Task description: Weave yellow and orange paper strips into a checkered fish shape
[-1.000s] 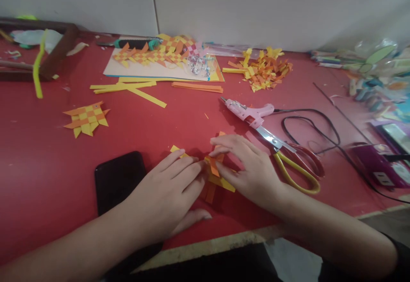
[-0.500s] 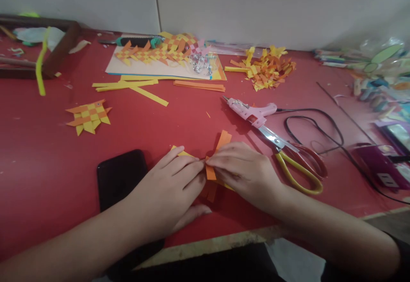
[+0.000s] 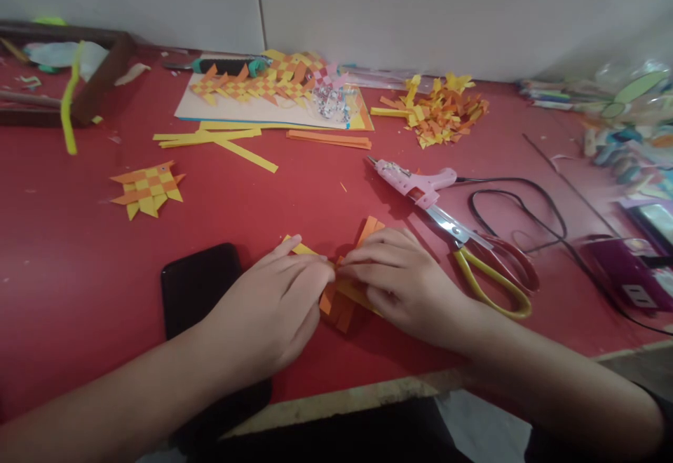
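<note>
Both my hands rest on crossed orange and yellow paper strips (image 3: 341, 302) lying on the red table (image 3: 78, 273) near its front edge. My left hand (image 3: 273, 309) lies with fingers stretched forward, pressing the strips' left side. My right hand (image 3: 404, 280) has its fingers curled together over the strips' right side, pinching or pressing them down. The fingertips of the two hands meet over the middle of the strips. Most of the weave is hidden under my hands.
A black phone (image 3: 197, 287) lies just left of my left hand. Yellow-handled scissors (image 3: 484, 266) and a pink glue gun (image 3: 415, 182) with a black cord lie to the right. A woven paper piece (image 3: 147, 188), loose strips (image 3: 215, 139) and cut scraps (image 3: 439, 109) lie farther back.
My right hand's fingers have slid left and closed down over the strips, and the upright orange strip end has been folded lower. My left thumb has tucked under the hand.
</note>
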`<state>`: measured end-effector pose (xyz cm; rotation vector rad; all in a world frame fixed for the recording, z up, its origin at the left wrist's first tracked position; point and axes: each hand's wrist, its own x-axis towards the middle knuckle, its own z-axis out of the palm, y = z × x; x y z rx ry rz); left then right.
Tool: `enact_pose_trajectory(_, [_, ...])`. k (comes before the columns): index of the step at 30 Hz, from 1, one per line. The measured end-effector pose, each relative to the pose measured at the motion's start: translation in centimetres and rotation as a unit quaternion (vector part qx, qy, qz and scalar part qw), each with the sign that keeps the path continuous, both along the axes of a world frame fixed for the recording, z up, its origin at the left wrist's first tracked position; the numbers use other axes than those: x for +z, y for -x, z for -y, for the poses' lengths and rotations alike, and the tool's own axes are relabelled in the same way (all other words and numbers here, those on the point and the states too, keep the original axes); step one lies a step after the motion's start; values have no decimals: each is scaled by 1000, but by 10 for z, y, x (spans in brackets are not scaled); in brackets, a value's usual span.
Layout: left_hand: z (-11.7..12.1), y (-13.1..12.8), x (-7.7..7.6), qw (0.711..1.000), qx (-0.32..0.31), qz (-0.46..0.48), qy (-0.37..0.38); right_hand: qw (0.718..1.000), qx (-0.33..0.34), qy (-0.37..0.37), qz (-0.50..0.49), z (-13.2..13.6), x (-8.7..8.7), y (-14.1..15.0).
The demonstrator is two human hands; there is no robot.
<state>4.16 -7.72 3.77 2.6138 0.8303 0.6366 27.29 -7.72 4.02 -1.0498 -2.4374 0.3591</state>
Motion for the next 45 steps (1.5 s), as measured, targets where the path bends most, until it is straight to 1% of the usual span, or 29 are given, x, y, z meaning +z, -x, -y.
enact_pose_trajectory(4, [-1, 1, 0, 999, 10, 11, -46, 1000, 4, -13, -3, -1, -1, -1])
enact_pose_trajectory(6, [-3, 1, 1, 999, 9, 14, -52, 1000, 6, -22, -7, -1, -2, -1])
enact_pose_trajectory(19, [-3, 4, 0, 1000, -12, 21, -18, 1000, 13, -28, -4, -1, -2, -1])
enact_pose_trajectory(25, [-4, 4, -5, 999, 13, 27, -20, 1000, 10, -21, 3, -2, -3, -1])
enact_pose_trajectory(29, [-5, 3, -7, 1000, 12, 18, -10, 1000, 18, -12, 14, -2, -3, -2])
enact_pose_trajectory(38, [-5, 4, -4, 1000, 6, 10, 7, 999, 23, 8, 27, -2, 0, -4])
enact_pose_trajectory(45, [-6, 4, -3, 1000, -3, 0, 17, 999, 28, 3, 35, -3, 1, -4])
